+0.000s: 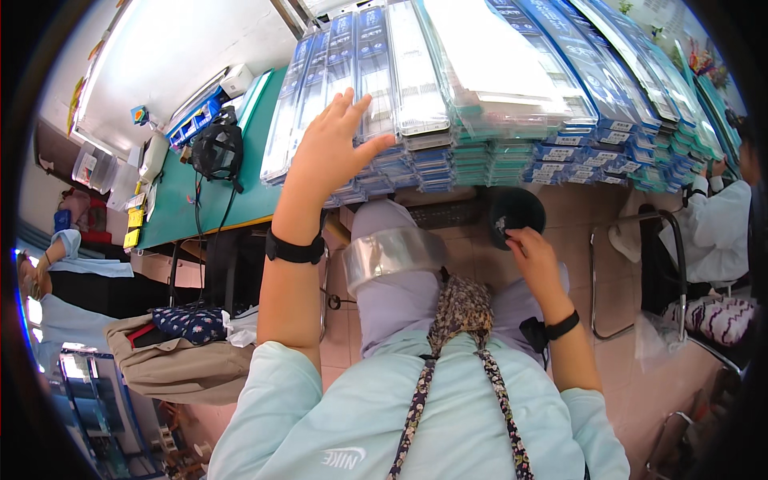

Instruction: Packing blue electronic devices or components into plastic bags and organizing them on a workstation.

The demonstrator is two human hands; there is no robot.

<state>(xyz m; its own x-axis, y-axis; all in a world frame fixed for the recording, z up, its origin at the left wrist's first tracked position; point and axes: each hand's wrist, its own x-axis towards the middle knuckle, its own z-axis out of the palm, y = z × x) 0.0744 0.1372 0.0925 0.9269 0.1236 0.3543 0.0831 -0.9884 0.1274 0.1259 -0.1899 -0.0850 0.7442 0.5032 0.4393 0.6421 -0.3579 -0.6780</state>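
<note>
My left hand (332, 144) lies over the near left end of a broad stack of long flat packs (376, 80) in clear and blue wrapping. Its fingers are spread, with the thumb pointing right. Lower down on the right, my right hand (534, 260) has its thumb and forefinger pressed together. The fingertips overlap the edge of a dark round object (518, 216) below the table edge; whether they touch it or pinch something small I cannot make out. A wide roll of clear tape (392, 258) rests on my lap.
White translucent sheets (496, 56) lie across the stack. On the green table (172, 204) at left sit a black mesh bag (218, 150) and a blue tray (192, 116). A beige bag (180, 364) is by my left elbow. Metal-framed chairs (596, 280) and another person (716, 228) are at right.
</note>
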